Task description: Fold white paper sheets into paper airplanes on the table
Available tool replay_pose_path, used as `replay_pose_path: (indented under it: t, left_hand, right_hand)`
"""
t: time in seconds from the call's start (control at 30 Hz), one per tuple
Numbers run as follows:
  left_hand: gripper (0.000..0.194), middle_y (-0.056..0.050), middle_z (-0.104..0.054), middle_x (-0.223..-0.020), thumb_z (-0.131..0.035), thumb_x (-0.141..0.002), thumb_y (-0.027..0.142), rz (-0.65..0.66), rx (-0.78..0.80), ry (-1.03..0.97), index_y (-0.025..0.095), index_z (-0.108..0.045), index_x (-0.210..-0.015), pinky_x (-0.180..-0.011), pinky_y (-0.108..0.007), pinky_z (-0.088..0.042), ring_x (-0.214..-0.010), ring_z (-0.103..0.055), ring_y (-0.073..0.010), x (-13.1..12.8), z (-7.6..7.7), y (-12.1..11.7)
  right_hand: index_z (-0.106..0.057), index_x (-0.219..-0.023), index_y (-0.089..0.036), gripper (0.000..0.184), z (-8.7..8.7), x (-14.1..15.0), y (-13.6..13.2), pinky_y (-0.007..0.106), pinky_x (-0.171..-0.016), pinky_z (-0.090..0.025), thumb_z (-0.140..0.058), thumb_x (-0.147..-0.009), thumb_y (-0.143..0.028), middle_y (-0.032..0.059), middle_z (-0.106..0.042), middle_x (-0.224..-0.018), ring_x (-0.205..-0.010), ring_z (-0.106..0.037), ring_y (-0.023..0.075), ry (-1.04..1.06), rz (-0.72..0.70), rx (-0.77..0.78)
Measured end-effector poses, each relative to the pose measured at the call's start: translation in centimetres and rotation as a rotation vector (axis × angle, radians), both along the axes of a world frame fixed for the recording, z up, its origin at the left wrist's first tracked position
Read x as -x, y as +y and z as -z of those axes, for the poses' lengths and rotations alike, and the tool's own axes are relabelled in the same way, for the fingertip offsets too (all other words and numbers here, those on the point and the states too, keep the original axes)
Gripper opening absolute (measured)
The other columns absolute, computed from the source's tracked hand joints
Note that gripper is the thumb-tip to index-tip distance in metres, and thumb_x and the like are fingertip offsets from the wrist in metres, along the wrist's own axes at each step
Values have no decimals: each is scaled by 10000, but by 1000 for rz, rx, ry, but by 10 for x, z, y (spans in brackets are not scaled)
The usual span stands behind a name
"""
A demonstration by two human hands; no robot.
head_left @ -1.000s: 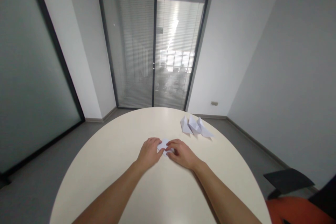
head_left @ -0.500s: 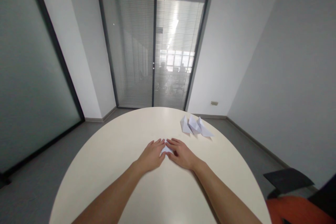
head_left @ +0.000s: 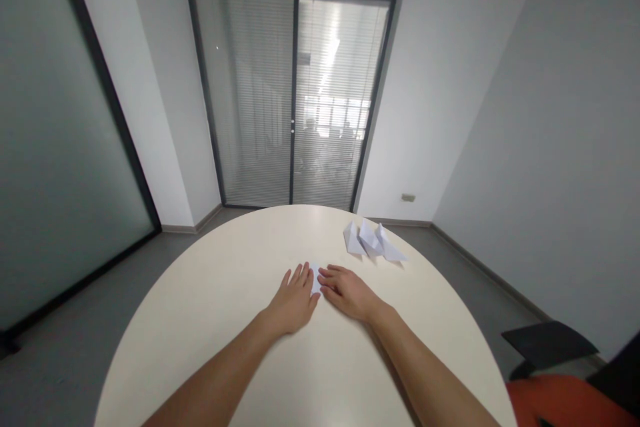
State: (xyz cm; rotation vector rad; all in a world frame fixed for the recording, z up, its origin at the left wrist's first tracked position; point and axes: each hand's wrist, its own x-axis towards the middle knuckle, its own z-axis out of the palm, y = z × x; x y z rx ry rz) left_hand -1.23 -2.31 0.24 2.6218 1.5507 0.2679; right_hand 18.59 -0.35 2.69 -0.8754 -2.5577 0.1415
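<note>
A small piece of folded white paper (head_left: 315, 278) lies on the round table, partly covered from both sides by my fingers. My left hand (head_left: 294, 297) rests flat at its left edge, palm down, with the fingers spread. From the right, my right hand (head_left: 347, 290) touches the paper's edge with its fingertips; these fingers are stretched out and slightly bent. How the paper is folded under the fingers is hidden.
Three folded white paper shapes (head_left: 370, 240) stand at the table's far right. The cream round table (head_left: 215, 307) fills the foreground. An orange and black chair (head_left: 560, 397) is at the lower right. Beyond the table are glass doors with blinds (head_left: 245, 100).
My left hand has turned more upright and slid slightly back and left, showing more of the paper's length. My right hand has barely shifted. The three paper shapes stay put.
</note>
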Motion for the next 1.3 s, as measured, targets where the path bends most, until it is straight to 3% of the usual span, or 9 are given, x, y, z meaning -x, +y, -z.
replay_pose_path:
  t: [0.1, 0.3, 0.4, 0.53, 0.7, 0.87, 1.13, 1.3]
  left_hand:
    - [610, -219, -217, -1596, -284, -1016, 390, -4, -8, -17, 21, -334, -1499, -1196, -535, -198, -1491, -190, -338, 0, 2, 0]
    - [598, -194, -294, -1582, -316, -1015, 433, 26, -19, -79, 66, -383, -1483, -1192, -540, -211, -1481, -236, -334, 4, 2, 2]
    - [554, -142, -384, -1555, -304, -1022, 465, 51, -35, -130, 136, -463, -1439, -1191, -535, -225, -1462, -298, -316, 6, 0, 3]
    - [474, -104, -465, -1511, -406, -994, 437, 83, -58, -181, 189, -529, -1379, -1190, -521, -237, -1427, -367, -300, 6, -3, 4]
    - [511, -88, -410, -1549, -382, -1001, 433, 87, -36, -173, 208, -450, -1455, -1182, -534, -239, -1446, -330, -303, 5, -2, 3]
    - [536, -107, -352, -1576, -341, -1017, 419, 76, -39, -140, 184, -393, -1496, -1183, -545, -223, -1468, -281, -314, 4, -2, 1]
    - [422, -116, -510, -1471, -433, -989, 307, 87, -80, -209, 186, -542, -1378, -1169, -493, -296, -1381, -430, -286, 4, 1, 9]
    - [419, -104, -543, -1441, -497, -955, 307, 85, -93, -286, 193, -548, -1355, -1165, -490, -316, -1349, -463, -277, 5, 8, 14]
  right_hand:
    - [-765, -937, -213, 279, -2, -2, -1, 372, -1008, -465, -498, -967, -287, 97, -702, -1209, -1150, -621, 232, 20, 38, 66]
    - [-776, -826, -221, 218, -1, -3, -5, 323, -926, -483, -574, -904, -249, 74, -733, -1134, -1062, -645, 215, 74, 65, 125]
    - [-769, -893, -222, 177, -2, -1, -6, 309, -897, -484, -598, -862, -191, 59, -745, -1044, -1013, -641, 205, 96, 96, 139]
    - [-739, -977, -200, 198, -1, 0, -6, 320, -871, -486, -602, -842, -151, 59, -723, -944, -940, -630, 198, 97, 142, 129]
    - [-671, -1189, -192, 333, 7, -1, -2, 410, -1022, -456, -570, -873, -170, 104, -684, -1214, -1144, -596, 239, 135, 111, 84]
    - [-548, -1379, -156, 470, 11, -2, 0, 477, -1153, -358, -510, -913, -207, 132, -564, -1420, -1319, -510, 269, 38, 90, 59]
    - [-546, -1385, -143, 474, 11, -4, -1, 488, -1186, -314, -522, -924, -252, 153, -516, -1458, -1384, -448, 268, -8, 84, 57]
    - [-540, -1387, -141, 503, 19, -5, 3, 513, -1176, -319, -557, -897, -253, 161, -549, -1426, -1374, -457, 287, 41, 111, 51]
